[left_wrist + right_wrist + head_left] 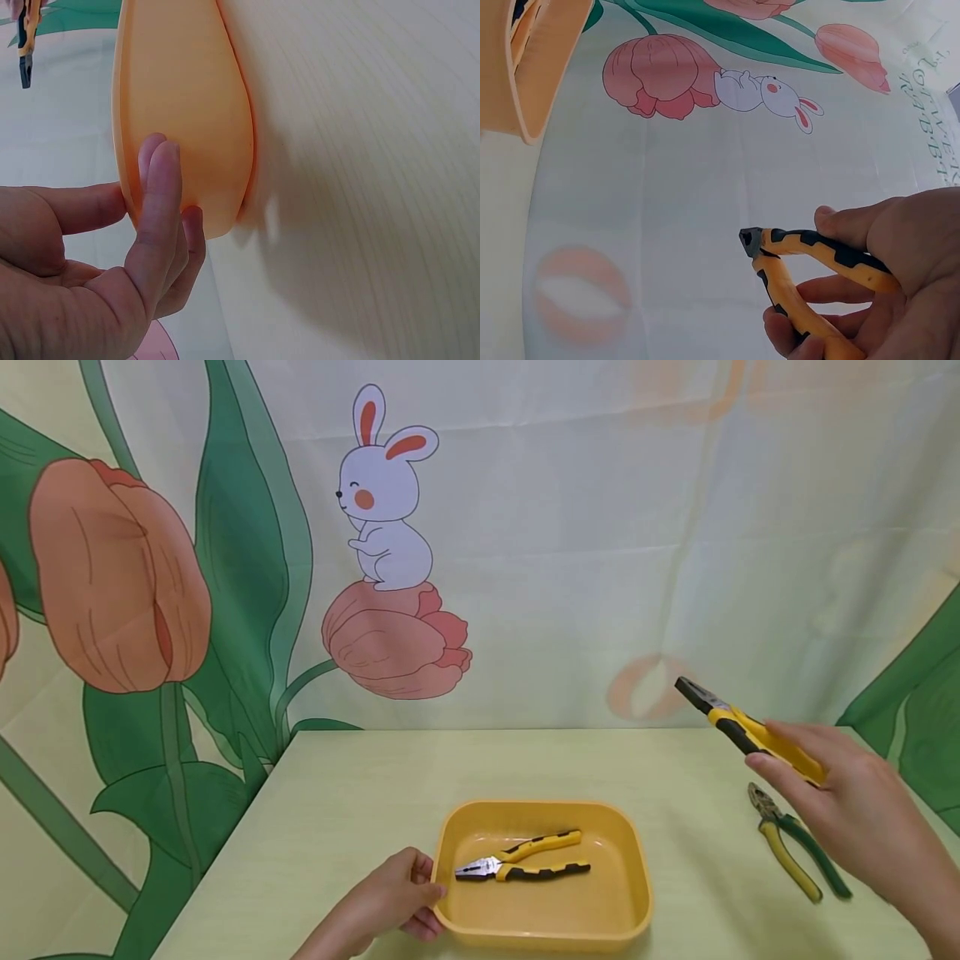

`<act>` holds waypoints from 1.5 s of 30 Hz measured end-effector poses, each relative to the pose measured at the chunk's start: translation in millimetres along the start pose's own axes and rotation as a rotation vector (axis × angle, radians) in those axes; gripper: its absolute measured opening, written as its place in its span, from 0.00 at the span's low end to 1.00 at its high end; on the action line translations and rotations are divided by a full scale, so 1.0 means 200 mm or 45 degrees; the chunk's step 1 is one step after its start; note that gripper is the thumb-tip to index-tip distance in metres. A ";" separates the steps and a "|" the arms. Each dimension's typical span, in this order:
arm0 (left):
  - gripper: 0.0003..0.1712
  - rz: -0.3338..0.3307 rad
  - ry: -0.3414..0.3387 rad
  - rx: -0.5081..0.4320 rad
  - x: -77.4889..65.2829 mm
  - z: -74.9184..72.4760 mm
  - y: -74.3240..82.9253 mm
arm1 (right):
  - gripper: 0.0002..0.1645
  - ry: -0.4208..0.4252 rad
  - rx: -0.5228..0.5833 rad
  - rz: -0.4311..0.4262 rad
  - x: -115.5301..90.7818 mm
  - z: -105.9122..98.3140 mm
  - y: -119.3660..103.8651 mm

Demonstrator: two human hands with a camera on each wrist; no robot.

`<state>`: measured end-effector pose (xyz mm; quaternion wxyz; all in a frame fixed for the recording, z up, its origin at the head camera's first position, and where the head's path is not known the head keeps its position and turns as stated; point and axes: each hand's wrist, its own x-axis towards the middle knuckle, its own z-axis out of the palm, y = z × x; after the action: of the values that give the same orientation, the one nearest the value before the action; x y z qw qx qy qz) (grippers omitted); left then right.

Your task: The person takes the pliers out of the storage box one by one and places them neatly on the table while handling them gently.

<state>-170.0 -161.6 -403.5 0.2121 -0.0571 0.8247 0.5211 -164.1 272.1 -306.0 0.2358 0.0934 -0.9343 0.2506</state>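
My left hand [397, 893] grips the left rim of a yellow plastic tray [543, 927], thumb over the edge and fingers against the outer wall, as the left wrist view also shows. Inside the tray lies a pair of pliers [521, 858] with yellow-and-black handles, its jaws toward the left. Raised above the table on the right, my right hand [862, 793] holds a second pair of yellow-and-black pliers [802, 244] by the handles, which stand spread in the right wrist view. Its nose points up and left in the head view.
On the table [360, 793], below and beside the right hand, lie pliers with green and yellow handles [787, 843]. Behind the table hangs a cloth [540, 568] printed with tulips and a rabbit.
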 end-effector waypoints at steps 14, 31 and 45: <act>0.11 -0.006 0.008 0.001 0.00 0.00 0.00 | 0.33 -0.027 -0.090 0.113 0.00 0.06 0.06; 0.11 -0.005 0.005 -0.005 0.00 0.00 0.00 | 0.35 -0.126 -0.125 0.188 -0.01 0.13 0.15; 0.11 0.014 0.010 -0.015 0.00 0.00 0.00 | 0.38 -0.201 -0.163 0.287 -0.01 0.20 0.20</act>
<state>-169.4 -161.4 -403.6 0.2056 -0.0561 0.8227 0.5270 -189.8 286.3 -354.4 0.1375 -0.0079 -0.9686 0.2072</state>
